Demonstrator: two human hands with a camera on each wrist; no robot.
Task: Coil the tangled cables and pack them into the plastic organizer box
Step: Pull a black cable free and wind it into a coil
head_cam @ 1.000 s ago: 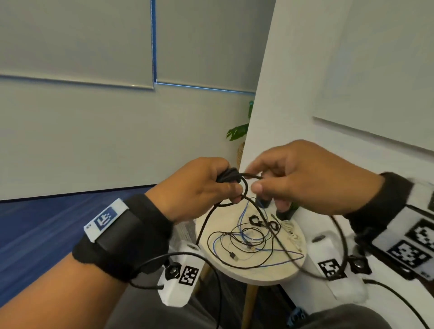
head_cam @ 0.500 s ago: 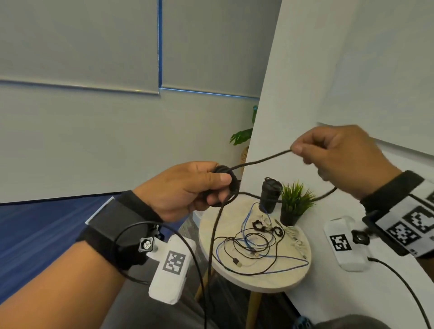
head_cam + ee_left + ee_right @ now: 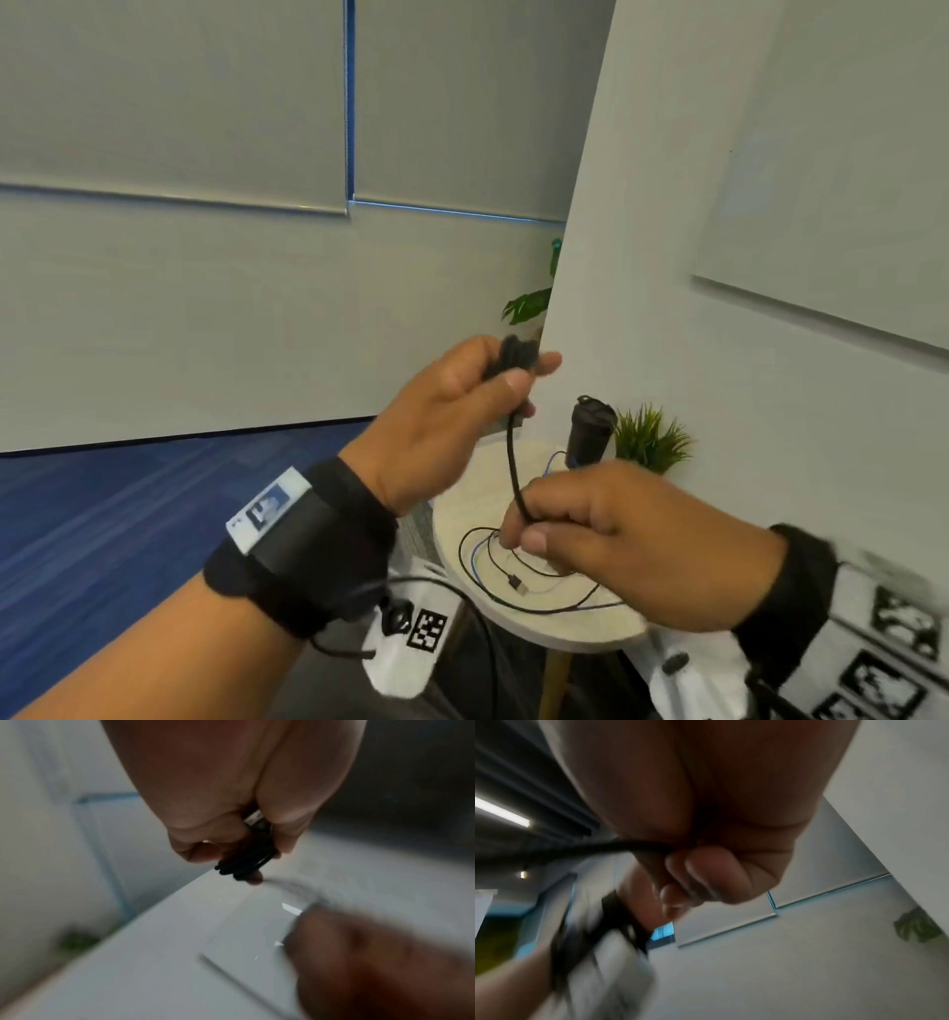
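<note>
Black cable [image 3: 513, 465] in both hands; labels unreadable.

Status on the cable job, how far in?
Early. Left hand grips a partly wound black cable coil; right hand pinches its free strand. Thin cables lie loose on the round table. No organizer box in view.

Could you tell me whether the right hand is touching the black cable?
Touching: the head view shows the right hand gripping the black cable in its curled fingers.
</note>
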